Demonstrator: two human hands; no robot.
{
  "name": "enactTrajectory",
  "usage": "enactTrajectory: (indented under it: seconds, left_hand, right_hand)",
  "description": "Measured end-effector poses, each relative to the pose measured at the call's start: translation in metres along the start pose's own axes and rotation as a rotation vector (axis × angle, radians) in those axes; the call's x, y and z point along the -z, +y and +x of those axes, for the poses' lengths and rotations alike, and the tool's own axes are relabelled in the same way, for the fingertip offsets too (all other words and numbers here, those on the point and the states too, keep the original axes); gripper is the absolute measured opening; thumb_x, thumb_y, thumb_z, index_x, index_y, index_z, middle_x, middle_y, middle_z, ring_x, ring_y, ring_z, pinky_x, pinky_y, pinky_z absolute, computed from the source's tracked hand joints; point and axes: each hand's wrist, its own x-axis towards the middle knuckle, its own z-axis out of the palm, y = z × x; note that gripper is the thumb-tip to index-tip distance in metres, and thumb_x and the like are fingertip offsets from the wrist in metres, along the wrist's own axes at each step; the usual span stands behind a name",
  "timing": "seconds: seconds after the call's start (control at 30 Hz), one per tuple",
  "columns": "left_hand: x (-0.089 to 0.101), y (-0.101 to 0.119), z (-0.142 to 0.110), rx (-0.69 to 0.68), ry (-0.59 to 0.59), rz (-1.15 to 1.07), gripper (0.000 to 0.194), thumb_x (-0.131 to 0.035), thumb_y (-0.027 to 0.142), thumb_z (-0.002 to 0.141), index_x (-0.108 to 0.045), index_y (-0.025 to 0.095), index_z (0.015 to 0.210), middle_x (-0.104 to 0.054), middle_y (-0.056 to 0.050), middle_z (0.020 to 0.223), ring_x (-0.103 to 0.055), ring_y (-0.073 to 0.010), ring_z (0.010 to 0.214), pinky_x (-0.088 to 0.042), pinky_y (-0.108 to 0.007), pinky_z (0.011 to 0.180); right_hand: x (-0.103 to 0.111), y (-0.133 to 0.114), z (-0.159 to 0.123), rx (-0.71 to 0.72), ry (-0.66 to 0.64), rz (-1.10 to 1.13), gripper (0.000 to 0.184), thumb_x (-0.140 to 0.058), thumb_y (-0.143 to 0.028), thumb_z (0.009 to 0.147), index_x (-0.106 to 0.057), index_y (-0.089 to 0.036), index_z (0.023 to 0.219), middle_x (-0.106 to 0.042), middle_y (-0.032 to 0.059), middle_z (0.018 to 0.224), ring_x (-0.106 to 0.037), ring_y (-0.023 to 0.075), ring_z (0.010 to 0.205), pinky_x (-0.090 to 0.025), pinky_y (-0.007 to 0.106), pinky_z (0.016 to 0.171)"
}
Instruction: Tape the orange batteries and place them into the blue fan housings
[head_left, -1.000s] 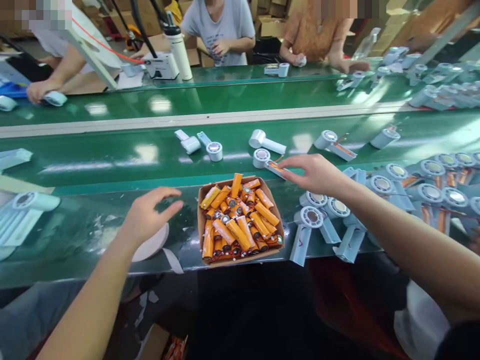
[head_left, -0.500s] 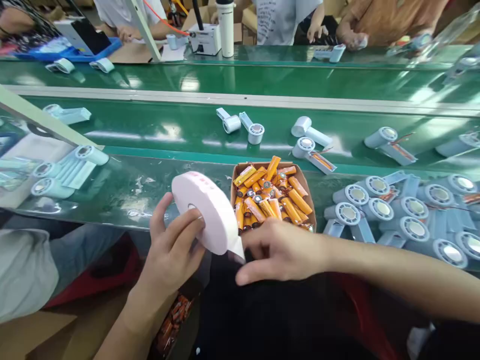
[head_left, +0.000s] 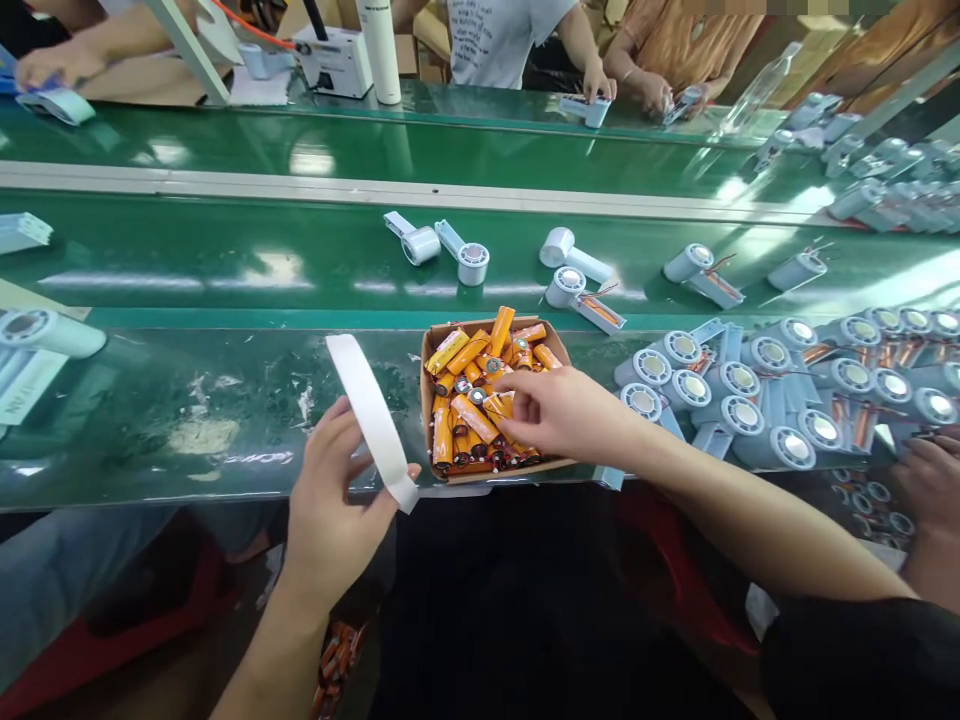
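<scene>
My left hand (head_left: 334,490) grips a roll of white tape (head_left: 373,415), its narrow edge toward me and a short loose end at the bottom by my thumb. My right hand (head_left: 551,410) is over a cardboard box (head_left: 427,420) full of orange battery cells (head_left: 472,418). Its thumb and fingers are bent together at the cells, touching or just above them. What lies between those fingertips, if anything, cannot be made out. Several cells carry a pale strip on their side.
Light-blue handheld fan bodies (head_left: 739,415) crowd the bench to the right. More fans (head_left: 472,262) lie along the green conveyor (head_left: 300,245). Fan parts (head_left: 45,335) rest at the left. Across the belt, co-workers' hands (head_left: 596,80) handle fans. Another person's hand (head_left: 930,480) shows at the right edge.
My right hand has left the tape's loose end and moved onto the battery cells. My left hand has turned the roll edge-on. The view has shifted to the right.
</scene>
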Motion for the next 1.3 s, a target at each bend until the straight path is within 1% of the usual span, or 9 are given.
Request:
enactTrajectory:
  seconds: [0.17, 0.3, 0.5, 0.63, 0.77, 0.83, 1.0, 1.2, 1.3]
  left_hand:
    - [-0.006, 0.004, 0.003, -0.051, -0.019, -0.068, 0.038, -0.075, 0.028, 0.094, -0.066, 0.030, 0.131, -0.067, -0.008, 0.140, -0.050, -0.0392, 0.153, -0.070, -0.045, 0.093]
    - [-0.010, 0.002, 0.006, -0.131, -0.032, -0.013, 0.042, -0.075, 0.023, 0.093, -0.064, 0.029, 0.133, -0.067, -0.009, 0.138, -0.050, -0.0402, 0.152, -0.066, -0.054, 0.104]
    - [-0.009, 0.001, 0.012, -0.389, 0.022, 0.186, 0.052, -0.070, 0.009, 0.092, -0.060, 0.023, 0.140, -0.071, -0.012, 0.129, -0.053, -0.0408, 0.148, -0.055, -0.061, 0.116]
    - [-0.005, 0.010, 0.015, -0.506, 0.079, 0.339, 0.049, -0.072, 0.000, 0.088, -0.066, 0.020, 0.132, -0.075, -0.012, 0.120, -0.058, -0.0371, 0.137, -0.051, -0.055, 0.116]
    - [0.000, 0.026, 0.018, -0.559, 0.068, 0.416, 0.044, -0.075, 0.001, 0.089, -0.071, 0.019, 0.128, -0.077, -0.010, 0.116, -0.058, -0.0337, 0.128, -0.052, -0.044, 0.106]
    - [0.004, 0.032, 0.020, -0.593, 0.038, 0.433, 0.045, -0.074, 0.002, 0.091, -0.072, 0.019, 0.132, -0.078, -0.008, 0.114, -0.057, -0.0324, 0.124, -0.052, -0.041, 0.102]
    - [0.021, 0.033, 0.035, -0.710, -0.068, 0.497, 0.052, -0.071, 0.005, 0.094, -0.069, 0.021, 0.143, -0.081, -0.004, 0.119, -0.060, -0.0291, 0.118, -0.052, -0.040, 0.101]
    - [0.042, 0.041, 0.070, -0.920, -0.142, 0.517, 0.058, -0.055, 0.000, 0.098, -0.067, 0.028, 0.147, -0.080, 0.002, 0.131, -0.068, -0.0245, 0.107, -0.055, -0.045, 0.107]
    - [0.042, 0.048, 0.079, -0.936, -0.102, 0.524, 0.055, -0.058, 0.001, 0.098, -0.068, 0.028, 0.145, -0.081, 0.002, 0.127, -0.065, -0.0252, 0.098, -0.055, -0.048, 0.110]
  right_hand:
    - [0.013, 0.016, -0.002, 0.131, 0.148, 0.274, 0.047, -0.061, -0.026, 0.099, -0.065, -0.019, 0.145, -0.080, 0.0071, 0.106, -0.074, 0.0197, 0.087, -0.061, 0.034, 0.080]
    - [0.007, 0.016, 0.003, 0.549, -0.095, -0.052, 0.052, -0.053, -0.005, 0.096, -0.071, -0.022, 0.142, -0.071, 0.0129, 0.144, -0.064, 0.0273, 0.130, -0.051, 0.049, 0.114]
    - [0.022, 0.031, 0.000, 0.572, -0.102, -0.185, 0.026, -0.068, -0.015, 0.099, -0.084, -0.024, 0.118, -0.075, 0.0143, 0.122, -0.064, 0.0309, 0.114, -0.054, 0.053, 0.104]
    - [0.028, 0.043, -0.016, 0.405, 0.194, 0.308, 0.022, -0.075, -0.030, 0.100, -0.084, -0.023, 0.119, -0.084, 0.0068, 0.108, -0.076, 0.0227, 0.095, -0.062, 0.039, 0.092]
    - [0.003, 0.021, -0.028, 0.054, 0.730, 0.684, 0.029, -0.084, -0.044, 0.092, -0.087, -0.026, 0.116, -0.087, 0.0042, 0.110, -0.082, 0.0241, 0.090, -0.068, 0.038, 0.084]
    - [-0.015, 0.004, -0.032, 0.001, 0.784, 0.723, 0.030, -0.089, -0.044, 0.087, -0.088, -0.028, 0.112, -0.087, 0.0042, 0.107, -0.083, 0.0260, 0.090, -0.069, 0.039, 0.085]
    - [-0.037, -0.009, -0.037, 0.047, 0.568, 0.940, 0.039, -0.096, -0.041, 0.078, -0.088, -0.027, 0.114, -0.087, 0.0048, 0.108, -0.084, 0.0295, 0.099, -0.070, 0.041, 0.093]
    - [0.000, 0.008, -0.031, 0.074, 0.099, 1.186, 0.038, -0.092, -0.031, 0.082, -0.085, -0.024, 0.119, -0.086, 0.0039, 0.112, -0.083, 0.0274, 0.106, -0.068, 0.045, 0.101]
    - [0.002, 0.003, -0.026, 0.068, 0.133, 1.269, 0.036, -0.098, -0.029, 0.074, -0.086, -0.021, 0.107, -0.086, 0.0042, 0.102, -0.083, 0.0280, 0.100, -0.068, 0.046, 0.099]
